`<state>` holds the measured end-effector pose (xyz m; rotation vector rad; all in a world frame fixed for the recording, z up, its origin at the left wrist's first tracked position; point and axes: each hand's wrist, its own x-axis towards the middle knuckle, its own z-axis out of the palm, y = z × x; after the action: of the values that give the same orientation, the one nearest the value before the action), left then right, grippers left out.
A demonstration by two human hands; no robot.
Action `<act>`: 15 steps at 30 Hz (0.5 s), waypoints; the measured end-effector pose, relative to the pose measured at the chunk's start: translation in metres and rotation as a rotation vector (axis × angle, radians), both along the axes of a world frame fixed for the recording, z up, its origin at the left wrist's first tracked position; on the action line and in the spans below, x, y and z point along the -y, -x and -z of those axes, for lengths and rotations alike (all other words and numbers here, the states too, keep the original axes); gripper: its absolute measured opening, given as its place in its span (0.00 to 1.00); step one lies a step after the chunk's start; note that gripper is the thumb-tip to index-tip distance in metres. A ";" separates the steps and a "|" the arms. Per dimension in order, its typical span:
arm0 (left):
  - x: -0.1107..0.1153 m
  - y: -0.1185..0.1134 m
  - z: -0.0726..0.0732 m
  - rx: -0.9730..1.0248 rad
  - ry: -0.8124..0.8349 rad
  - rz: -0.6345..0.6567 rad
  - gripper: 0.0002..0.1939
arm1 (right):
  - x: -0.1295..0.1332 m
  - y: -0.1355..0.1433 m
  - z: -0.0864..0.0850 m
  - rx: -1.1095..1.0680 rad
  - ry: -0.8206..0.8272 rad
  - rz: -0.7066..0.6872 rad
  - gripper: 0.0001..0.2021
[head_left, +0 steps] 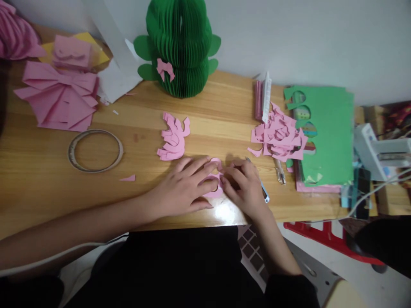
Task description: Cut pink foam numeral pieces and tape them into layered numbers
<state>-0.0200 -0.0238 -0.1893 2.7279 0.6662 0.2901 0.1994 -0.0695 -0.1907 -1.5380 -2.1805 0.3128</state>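
Observation:
A pink paper cutout (215,193) with a rounded outline and curved openings lies on the table near its front edge. My left hand (184,186) rests flat on its left part, fingers stretched out across it. From the other side, my right hand (242,184) has its fingers curled and its thumb and forefinger pinched at the cutout's right edge. The fingertips partly hide the paper. Beside and partly under my right hand is a utility knife with a blue-grey handle (265,192). Just beyond my left hand sits a small stack of curved pink paper pieces (173,139).
Pink paper scraps (282,132) are heaped at right, by green paper sheets (334,132) with cut holes. A pen (280,173) lies below the heap. A green honeycomb paper figure (180,42) stands at the back. Left are a tape roll (73,144) and a folded pink paper bow (61,98).

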 end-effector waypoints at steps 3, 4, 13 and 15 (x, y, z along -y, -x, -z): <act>0.000 0.000 0.000 0.002 -0.016 -0.002 0.22 | 0.000 0.000 0.001 -0.017 -0.015 0.007 0.04; 0.000 -0.001 0.000 0.002 -0.019 -0.002 0.22 | 0.000 0.000 0.001 -0.021 -0.020 0.008 0.04; 0.000 0.000 0.000 0.001 0.002 -0.001 0.21 | -0.001 0.000 0.000 -0.020 -0.011 -0.005 0.06; 0.000 0.000 0.000 0.010 0.005 -0.004 0.20 | -0.001 -0.001 0.000 -0.034 -0.009 -0.009 0.04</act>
<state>-0.0201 -0.0237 -0.1894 2.7185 0.6694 0.3024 0.2000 -0.0688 -0.1903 -1.5068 -2.1604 0.3292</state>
